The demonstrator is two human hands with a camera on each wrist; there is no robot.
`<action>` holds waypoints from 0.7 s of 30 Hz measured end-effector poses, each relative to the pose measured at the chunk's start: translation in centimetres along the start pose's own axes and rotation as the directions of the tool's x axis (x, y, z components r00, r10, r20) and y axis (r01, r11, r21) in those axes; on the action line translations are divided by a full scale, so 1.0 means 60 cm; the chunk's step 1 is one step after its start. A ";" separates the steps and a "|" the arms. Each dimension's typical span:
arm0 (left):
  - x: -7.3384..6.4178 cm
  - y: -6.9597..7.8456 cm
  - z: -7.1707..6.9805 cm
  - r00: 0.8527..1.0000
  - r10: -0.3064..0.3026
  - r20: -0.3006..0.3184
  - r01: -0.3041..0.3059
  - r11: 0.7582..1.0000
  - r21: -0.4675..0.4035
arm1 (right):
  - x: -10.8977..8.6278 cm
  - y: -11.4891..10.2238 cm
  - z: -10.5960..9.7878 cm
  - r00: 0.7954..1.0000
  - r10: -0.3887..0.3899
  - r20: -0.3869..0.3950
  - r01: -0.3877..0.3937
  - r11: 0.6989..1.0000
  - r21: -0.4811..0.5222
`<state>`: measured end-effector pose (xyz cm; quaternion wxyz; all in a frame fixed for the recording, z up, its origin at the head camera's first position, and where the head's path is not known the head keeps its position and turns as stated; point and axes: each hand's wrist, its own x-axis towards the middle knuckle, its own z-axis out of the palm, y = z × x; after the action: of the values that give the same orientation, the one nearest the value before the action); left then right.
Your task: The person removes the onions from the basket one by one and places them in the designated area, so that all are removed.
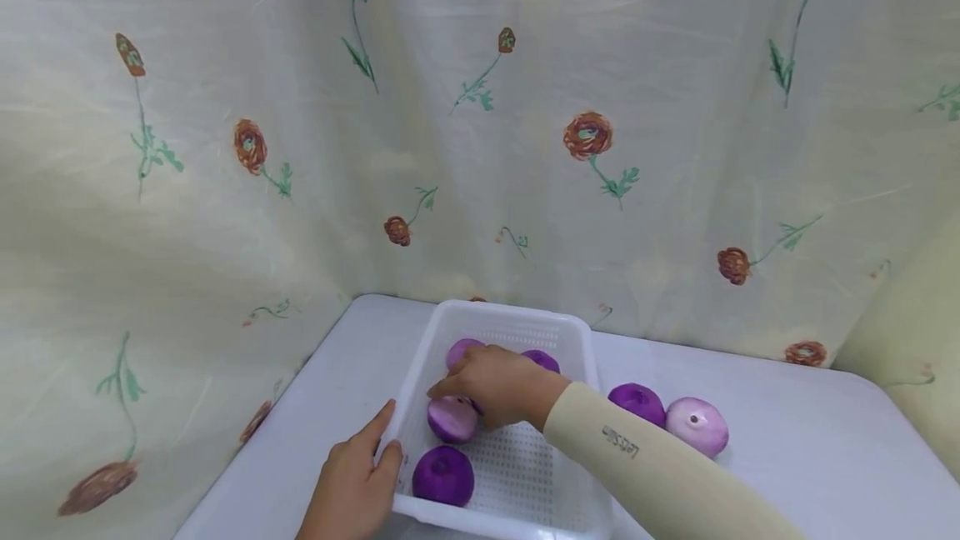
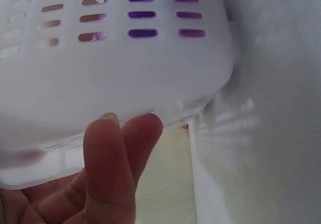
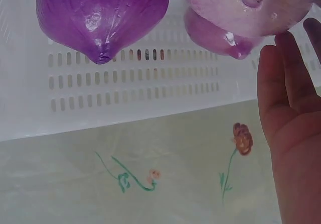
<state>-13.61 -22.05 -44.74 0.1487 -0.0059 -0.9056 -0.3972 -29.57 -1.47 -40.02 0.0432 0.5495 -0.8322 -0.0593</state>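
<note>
My left hand grips the near left rim of a white perforated plastic basket. In the left wrist view, its thumb and fingers sit at the basket's edge. Inside the basket my right hand holds a pale-and-purple onion by its top and side; its palm side is hidden from the head view. In the right wrist view that onion shows its round root spot beside the fingers. A dark purple onion lies in the near left corner. Farther back are a pinkish onion and a purple onion.
Right of the basket, a dark purple onion and a pale onion lie side by side on the white table. The right forearm crosses the basket's right rim. A flower-patterned curtain hangs behind and to the left of the table.
</note>
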 end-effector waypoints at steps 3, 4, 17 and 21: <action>0.001 -0.001 0.002 1.000 -0.007 -0.001 0.007 1.000 0.004 | 0.000 0.003 0.006 1.000 -0.008 0.000 0.008 1.000 -0.010; 0.002 -0.001 0.003 1.000 -0.010 -0.002 0.010 1.000 0.005 | 0.001 0.004 0.007 1.000 -0.012 -0.003 0.011 1.000 -0.015; 0.000 -0.001 -0.001 1.000 0.019 0.004 -0.019 1.000 -0.002 | 0.003 -0.003 0.012 1.000 0.009 0.003 -0.009 1.000 0.003; -0.001 -0.005 -0.003 1.000 0.027 -0.001 -0.027 1.000 0.008 | 0.005 -0.008 0.012 1.000 0.024 -0.002 -0.024 1.000 0.009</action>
<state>-13.52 -22.37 -44.85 0.1547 -0.0175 -0.9068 -0.3917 -29.35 -1.92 -40.78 0.0424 0.5396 -0.8391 -0.0545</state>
